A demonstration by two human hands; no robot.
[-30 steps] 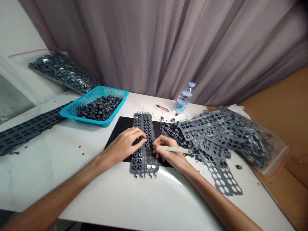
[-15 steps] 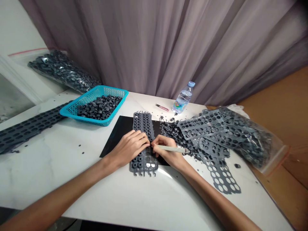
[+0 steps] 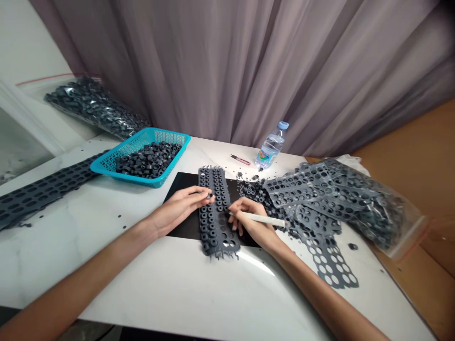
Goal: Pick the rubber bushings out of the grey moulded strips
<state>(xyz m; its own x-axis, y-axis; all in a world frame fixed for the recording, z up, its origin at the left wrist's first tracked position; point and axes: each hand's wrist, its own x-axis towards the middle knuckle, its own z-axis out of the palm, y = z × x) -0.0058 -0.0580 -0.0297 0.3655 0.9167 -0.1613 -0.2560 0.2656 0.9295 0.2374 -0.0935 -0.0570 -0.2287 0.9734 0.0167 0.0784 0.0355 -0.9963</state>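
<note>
A dark grey moulded rubber sheet [image 3: 216,222] lies lengthwise in front of me, partly on a black mat [image 3: 185,222]. Rings fill its left rows and far end; open holes show at its near right. Over its left edge, my left hand [image 3: 183,203] pinches a small black rubber ring [image 3: 209,195] between thumb and fingertips. By the right edge, my right hand [image 3: 250,215] is closed round a pale, pen-like tool [image 3: 265,219], its tip pointing toward the sheet.
A blue basket [image 3: 142,180] of rubber rings stands back left, with a filled plastic bag [image 3: 92,106] behind it. Pink-handled snips [image 3: 241,160] and a water bottle [image 3: 272,146] stay at the back. Punched sheets [image 3: 313,189], loose rings and another bag [image 3: 380,213] cover the right side.
My left hand has lifted off the sheet and turned, moving left with a ring in its fingertips. My right hand has shifted slightly right with the tool. The sheet has swung slightly.
</note>
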